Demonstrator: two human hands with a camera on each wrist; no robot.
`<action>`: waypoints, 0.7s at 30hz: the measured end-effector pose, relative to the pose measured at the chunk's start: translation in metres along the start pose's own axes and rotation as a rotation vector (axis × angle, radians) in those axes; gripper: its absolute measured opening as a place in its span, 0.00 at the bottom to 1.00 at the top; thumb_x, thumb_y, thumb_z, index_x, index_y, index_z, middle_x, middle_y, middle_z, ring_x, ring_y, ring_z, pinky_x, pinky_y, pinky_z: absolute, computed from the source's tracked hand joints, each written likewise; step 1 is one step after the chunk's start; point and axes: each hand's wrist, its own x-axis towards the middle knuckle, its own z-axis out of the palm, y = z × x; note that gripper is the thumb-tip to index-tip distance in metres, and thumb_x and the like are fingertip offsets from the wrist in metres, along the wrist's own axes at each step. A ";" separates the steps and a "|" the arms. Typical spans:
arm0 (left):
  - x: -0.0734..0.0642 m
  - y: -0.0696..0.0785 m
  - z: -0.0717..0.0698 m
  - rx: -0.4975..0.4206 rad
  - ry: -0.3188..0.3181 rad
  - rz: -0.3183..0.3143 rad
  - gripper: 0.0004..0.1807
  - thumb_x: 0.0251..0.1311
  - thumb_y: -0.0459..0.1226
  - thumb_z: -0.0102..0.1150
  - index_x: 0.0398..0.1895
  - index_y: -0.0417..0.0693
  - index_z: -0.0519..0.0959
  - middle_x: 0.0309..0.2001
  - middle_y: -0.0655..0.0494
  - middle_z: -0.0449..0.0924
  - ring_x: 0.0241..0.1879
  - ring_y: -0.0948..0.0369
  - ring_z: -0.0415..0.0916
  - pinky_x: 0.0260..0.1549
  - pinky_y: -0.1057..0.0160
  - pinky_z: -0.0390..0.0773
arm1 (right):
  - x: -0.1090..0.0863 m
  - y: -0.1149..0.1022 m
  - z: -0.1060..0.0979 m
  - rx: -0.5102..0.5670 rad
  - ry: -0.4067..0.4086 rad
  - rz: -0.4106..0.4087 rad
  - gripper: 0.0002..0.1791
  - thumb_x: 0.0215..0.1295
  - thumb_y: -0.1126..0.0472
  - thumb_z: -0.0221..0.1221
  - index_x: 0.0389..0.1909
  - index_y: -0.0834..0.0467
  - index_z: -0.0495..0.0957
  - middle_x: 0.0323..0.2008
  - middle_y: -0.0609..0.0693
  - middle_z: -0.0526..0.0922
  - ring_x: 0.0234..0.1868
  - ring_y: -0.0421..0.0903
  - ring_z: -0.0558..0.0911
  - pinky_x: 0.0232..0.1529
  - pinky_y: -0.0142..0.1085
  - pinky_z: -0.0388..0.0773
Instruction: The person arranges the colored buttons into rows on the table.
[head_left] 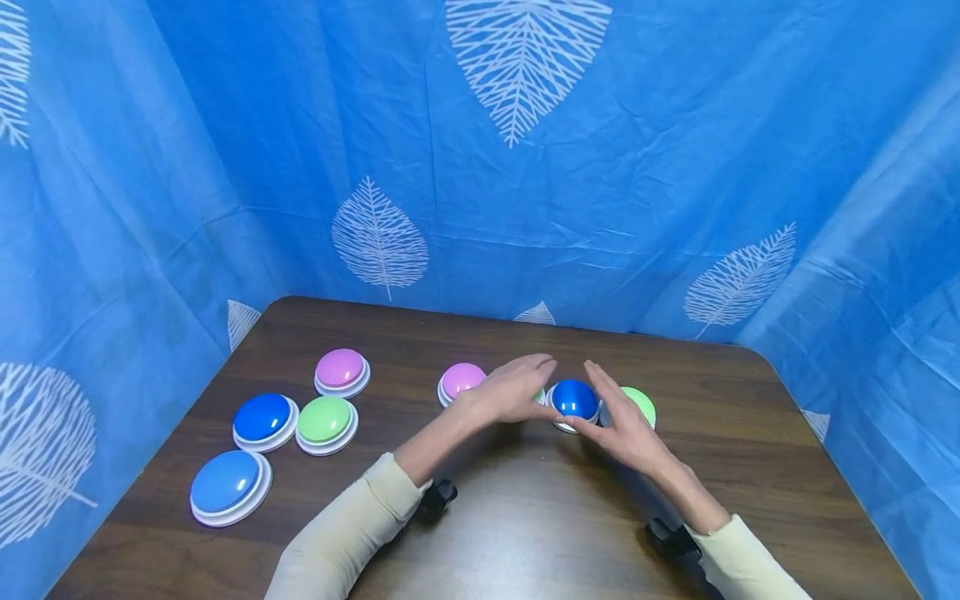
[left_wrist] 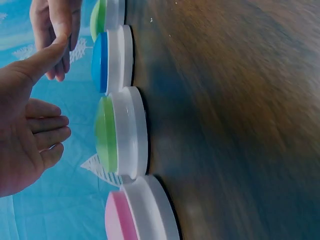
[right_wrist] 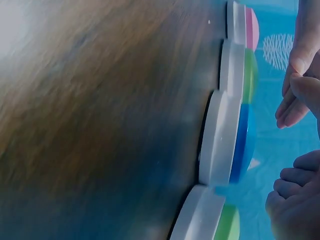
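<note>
Four domed push buttons on white bases stand in a row near the far side of the table: a pink button (head_left: 462, 379), a green button (left_wrist: 106, 135), a dark blue button (head_left: 575, 398) and another green button (head_left: 640, 404). My left hand (head_left: 513, 392) is raised above the row, over the first green button, which it mostly hides in the head view. Opposite it, my right hand (head_left: 628, 429) hovers between the blue button and the second green one. Both hands have extended fingers and hold nothing. The thumb tips come together in front of the blue dome.
To the left on the brown wooden table (head_left: 510, 533) sit a pink button (head_left: 340, 368), a dark blue button (head_left: 262, 417), a green button (head_left: 324, 419) and a larger light blue button (head_left: 225, 482). A blue curtain (head_left: 600, 208) with white leaf prints hangs behind the table.
</note>
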 end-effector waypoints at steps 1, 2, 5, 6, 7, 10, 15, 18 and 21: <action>-0.003 -0.001 -0.001 -0.005 0.001 -0.004 0.49 0.59 0.62 0.61 0.74 0.41 0.62 0.73 0.46 0.61 0.73 0.55 0.57 0.69 0.59 0.58 | 0.001 -0.002 0.001 0.004 -0.002 -0.008 0.52 0.61 0.40 0.65 0.78 0.57 0.50 0.76 0.60 0.52 0.73 0.64 0.56 0.63 0.65 0.61; -0.006 -0.002 -0.002 -0.010 0.002 -0.008 0.49 0.58 0.63 0.61 0.74 0.41 0.62 0.73 0.47 0.61 0.73 0.55 0.56 0.69 0.59 0.58 | 0.001 -0.004 0.002 0.006 -0.003 -0.016 0.52 0.61 0.40 0.65 0.78 0.57 0.50 0.76 0.60 0.53 0.73 0.64 0.57 0.63 0.65 0.62; -0.016 -0.006 -0.004 -0.022 0.011 -0.016 0.49 0.58 0.63 0.61 0.74 0.40 0.62 0.73 0.47 0.60 0.73 0.54 0.57 0.69 0.58 0.58 | 0.004 -0.010 0.004 0.014 -0.007 -0.052 0.52 0.62 0.42 0.66 0.77 0.58 0.51 0.76 0.61 0.53 0.72 0.64 0.59 0.62 0.64 0.64; -0.019 -0.008 -0.005 -0.023 0.013 -0.018 0.49 0.58 0.63 0.61 0.74 0.40 0.62 0.73 0.46 0.60 0.72 0.54 0.57 0.69 0.58 0.58 | 0.004 -0.012 0.005 0.017 -0.007 -0.061 0.52 0.61 0.42 0.66 0.77 0.58 0.51 0.76 0.61 0.53 0.72 0.64 0.60 0.62 0.63 0.65; -0.022 -0.009 -0.006 -0.024 0.015 -0.022 0.49 0.58 0.62 0.62 0.74 0.40 0.62 0.73 0.46 0.61 0.72 0.54 0.57 0.69 0.57 0.58 | 0.005 -0.013 0.006 0.020 -0.006 -0.068 0.51 0.61 0.42 0.66 0.77 0.59 0.51 0.76 0.61 0.53 0.71 0.64 0.61 0.61 0.63 0.66; -0.031 -0.015 -0.009 -0.023 0.026 -0.028 0.49 0.58 0.62 0.62 0.74 0.40 0.61 0.73 0.46 0.61 0.72 0.53 0.58 0.69 0.56 0.59 | 0.007 -0.017 0.009 0.024 0.001 -0.084 0.51 0.61 0.44 0.67 0.77 0.59 0.52 0.75 0.62 0.54 0.70 0.65 0.63 0.60 0.62 0.68; -0.047 -0.023 -0.016 -0.026 0.068 -0.029 0.48 0.58 0.60 0.64 0.72 0.38 0.63 0.71 0.43 0.63 0.71 0.51 0.60 0.68 0.56 0.60 | 0.011 -0.024 0.016 0.043 -0.002 -0.101 0.51 0.60 0.45 0.68 0.77 0.59 0.52 0.75 0.61 0.54 0.72 0.62 0.61 0.62 0.61 0.67; -0.056 -0.028 -0.019 -0.011 0.088 -0.042 0.49 0.58 0.60 0.65 0.72 0.36 0.63 0.71 0.42 0.63 0.70 0.51 0.60 0.68 0.55 0.61 | 0.014 -0.029 0.020 0.038 -0.007 -0.120 0.52 0.60 0.44 0.69 0.77 0.58 0.53 0.75 0.60 0.55 0.73 0.59 0.59 0.64 0.60 0.64; -0.067 -0.033 -0.021 -0.006 0.096 -0.071 0.49 0.57 0.59 0.66 0.71 0.36 0.64 0.71 0.42 0.63 0.71 0.50 0.60 0.68 0.54 0.61 | 0.018 -0.034 0.025 0.025 -0.014 -0.141 0.52 0.60 0.42 0.68 0.77 0.58 0.53 0.76 0.59 0.55 0.74 0.57 0.58 0.66 0.58 0.62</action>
